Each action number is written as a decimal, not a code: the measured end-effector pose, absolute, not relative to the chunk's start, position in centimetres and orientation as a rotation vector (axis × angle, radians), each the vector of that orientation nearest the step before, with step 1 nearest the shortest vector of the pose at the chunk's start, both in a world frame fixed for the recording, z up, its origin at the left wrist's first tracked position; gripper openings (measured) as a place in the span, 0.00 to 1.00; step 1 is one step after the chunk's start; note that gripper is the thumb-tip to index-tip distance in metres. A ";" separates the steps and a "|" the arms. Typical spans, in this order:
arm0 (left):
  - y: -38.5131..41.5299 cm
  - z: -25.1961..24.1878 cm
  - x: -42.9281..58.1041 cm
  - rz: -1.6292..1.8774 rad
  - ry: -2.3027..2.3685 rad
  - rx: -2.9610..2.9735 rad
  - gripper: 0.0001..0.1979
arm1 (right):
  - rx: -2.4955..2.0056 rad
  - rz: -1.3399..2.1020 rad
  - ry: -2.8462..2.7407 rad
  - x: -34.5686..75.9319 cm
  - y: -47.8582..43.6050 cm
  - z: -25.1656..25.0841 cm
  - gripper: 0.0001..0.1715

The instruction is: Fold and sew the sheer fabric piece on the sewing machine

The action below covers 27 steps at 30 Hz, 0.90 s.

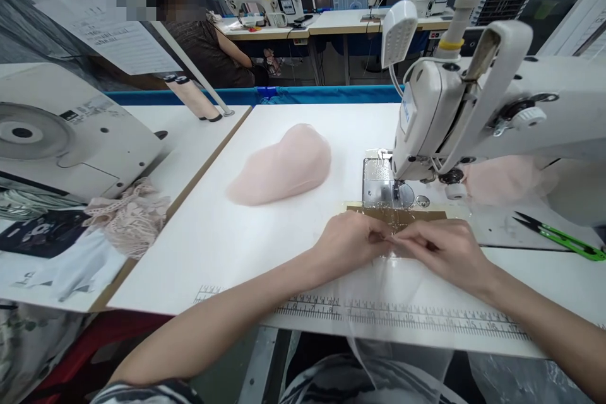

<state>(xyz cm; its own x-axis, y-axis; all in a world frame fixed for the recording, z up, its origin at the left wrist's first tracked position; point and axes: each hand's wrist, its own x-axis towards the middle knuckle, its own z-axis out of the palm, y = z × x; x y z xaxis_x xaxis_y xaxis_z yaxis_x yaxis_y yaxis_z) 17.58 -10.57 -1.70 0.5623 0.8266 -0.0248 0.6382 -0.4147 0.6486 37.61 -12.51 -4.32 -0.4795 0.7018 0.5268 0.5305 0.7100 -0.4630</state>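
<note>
My left hand (pixel 350 241) and my right hand (pixel 445 254) meet just in front of the sewing machine (pixel 426 113). The fingertips of both are closed in a pinch on a thin sheer fabric (pixel 392 284), which is nearly see-through and hangs over the table's front edge toward my lap. Behind the fingers lies a brown strip (pixel 426 215) next to the metal needle plate (pixel 376 183). The presser foot (pixel 396 190) stands above that plate; whether the fabric reaches under it I cannot tell. A pale pink sheer piece (pixel 288 167) lies left of the machine.
Green-handled thread snips (pixel 563 238) lie at the right. More pink fabric (pixel 502 178) sits beneath the machine arm. A printed ruler (pixel 426 315) runs along the table's front edge. At left are another machine (pixel 71 132) and a bundle of pinkish trim (pixel 130 218). Across from me sits a person (pixel 203 50).
</note>
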 end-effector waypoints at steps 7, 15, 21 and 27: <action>-10.6 -2.8 18.2 0.526 1.343 2.700 0.18 | -1.403 0.497 -2.041 37.3 -11.1 -4.7 0.06; -11.6 -4.6 17.5 0.787 0.962 3.228 0.06 | -1.410 0.482 -2.097 37.2 -10.5 -4.3 0.08; -12.2 -4.1 16.9 0.592 0.985 3.203 0.13 | -1.315 0.261 -2.305 38.0 -10.7 -4.9 0.15; -10.5 -4.3 17.6 0.588 1.044 3.049 0.16 | -1.559 -0.660 -2.389 39.6 -10.9 -3.5 0.21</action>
<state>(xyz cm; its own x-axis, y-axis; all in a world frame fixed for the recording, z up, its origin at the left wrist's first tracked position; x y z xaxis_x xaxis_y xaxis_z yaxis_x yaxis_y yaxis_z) 17.65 -10.54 -4.31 0.7336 0.5666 0.3752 0.6147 -0.7887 -0.0108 39.62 -10.95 -3.52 -0.4170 0.8111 0.4101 0.9066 0.3392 0.2509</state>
